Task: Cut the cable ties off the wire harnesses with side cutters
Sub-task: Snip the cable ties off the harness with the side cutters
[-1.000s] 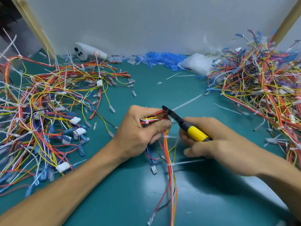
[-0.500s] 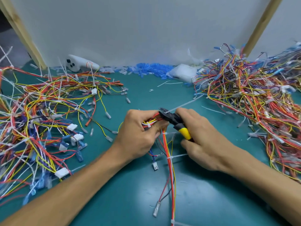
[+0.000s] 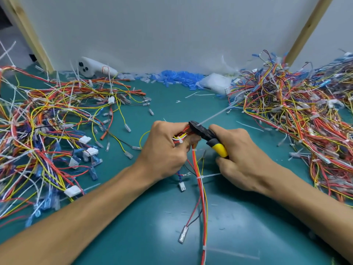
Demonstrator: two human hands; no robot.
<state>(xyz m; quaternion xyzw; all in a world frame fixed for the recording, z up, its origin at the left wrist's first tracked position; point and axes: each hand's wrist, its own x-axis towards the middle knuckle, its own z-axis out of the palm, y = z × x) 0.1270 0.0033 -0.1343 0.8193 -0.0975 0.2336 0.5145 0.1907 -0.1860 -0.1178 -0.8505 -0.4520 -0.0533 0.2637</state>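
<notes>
My left hand (image 3: 164, 150) grips the upper end of a red, orange and yellow wire harness (image 3: 199, 188) that trails toward me over the green mat. A white cable tie (image 3: 179, 140) shows on the bundle between my fingers. My right hand (image 3: 240, 157) holds the yellow-and-black side cutters (image 3: 208, 137), whose black jaws touch the bundle right at my left fingertips. More white cable ties (image 3: 207, 176) wrap the harness lower down.
A big tangle of harnesses (image 3: 47, 134) covers the left of the green mat (image 3: 133, 236), another heap (image 3: 298, 115) fills the right. Blue terminal sleeves (image 3: 177, 78), a white plastic bag (image 3: 215, 84) and a white controller (image 3: 93, 69) lie along the back wall. Cut tie scraps litter the mat.
My right hand moved the cutters leftward until the jaws reached the bundle in my left hand. The head view shifted, so the right heap shows more fully.
</notes>
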